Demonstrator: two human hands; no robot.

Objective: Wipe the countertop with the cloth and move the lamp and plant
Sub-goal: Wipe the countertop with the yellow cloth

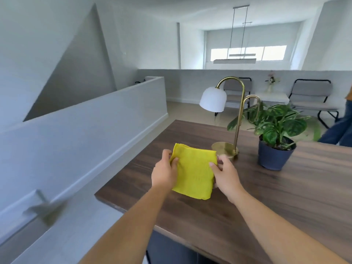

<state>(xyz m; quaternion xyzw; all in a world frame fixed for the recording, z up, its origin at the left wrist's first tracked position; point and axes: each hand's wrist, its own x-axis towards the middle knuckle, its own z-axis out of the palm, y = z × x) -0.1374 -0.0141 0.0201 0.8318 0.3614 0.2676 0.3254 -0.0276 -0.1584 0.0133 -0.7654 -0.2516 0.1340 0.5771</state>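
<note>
A folded yellow cloth (pixel 193 171) is held just above the dark wooden countertop (pixel 285 197). My left hand (pixel 164 171) grips its left edge and my right hand (pixel 225 175) grips its right edge. Right behind the cloth stands a brass lamp (pixel 238 119) with a round base and a white dome shade (pixel 213 99). To the right of the lamp sits a green leafy plant (pixel 276 122) in a dark blue pot (pixel 274 156). The cloth hides part of the lamp's base.
The countertop's left edge (pixel 133 162) drops beside a white half wall (pixel 95 119). Beyond the counter are grey chairs (pixel 312 96) and a small white table with flowers (pixel 271 81). A person's leg in jeans (pixel 339 130) shows at the far right.
</note>
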